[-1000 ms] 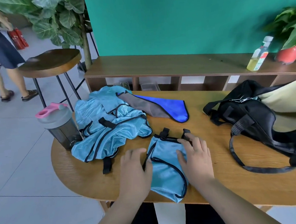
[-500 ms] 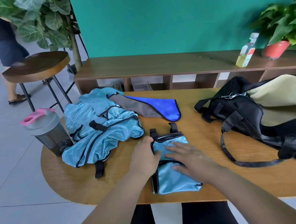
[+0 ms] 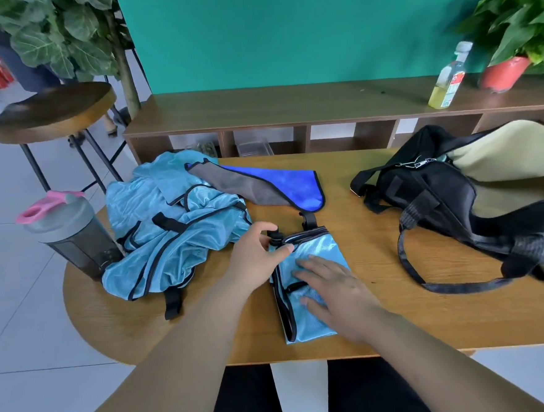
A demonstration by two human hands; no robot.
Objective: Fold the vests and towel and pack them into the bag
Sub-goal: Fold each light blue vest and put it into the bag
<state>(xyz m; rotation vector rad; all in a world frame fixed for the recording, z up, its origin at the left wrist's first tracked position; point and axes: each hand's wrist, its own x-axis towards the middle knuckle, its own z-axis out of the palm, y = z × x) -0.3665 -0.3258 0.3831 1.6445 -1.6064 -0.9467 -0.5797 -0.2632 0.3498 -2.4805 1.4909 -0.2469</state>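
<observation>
We look down on a rounded wooden worktop (image 3: 385,323). At its near middle lies a light blue vest (image 3: 314,249), folded into a narrow packet with black trim and two black strap loops at its far end.

The right hand (image 3: 337,286) rests flat on the packet, fingers straight and spread, pressing it down. The left hand (image 3: 256,255) pinches the packet's far left corner, thumb on the cloth and fingers curled at a strap loop.

To the left, a loose heap of more blue vests (image 3: 176,241) lies unfolded, touching a grey shaker bottle (image 3: 73,239) with a pink lid. Behind the packet sits a blue and grey towel (image 3: 282,187), partly folded. To the right, well apart from the packet, a black bag (image 3: 441,200) lies on its side with its mouth gaping and a pale lining showing.

We judge that the vest is thin, light and slippery. Its shiny cloth will likely slide over itself and spring open once the pressure comes off. The trimmed edges and straps look like the firmest places to grip. We would lift it with a hand at each end, or a palm under and a palm over, so the folds stay stacked on the way to the bag. The straps could snag on the bag's mouth.
</observation>
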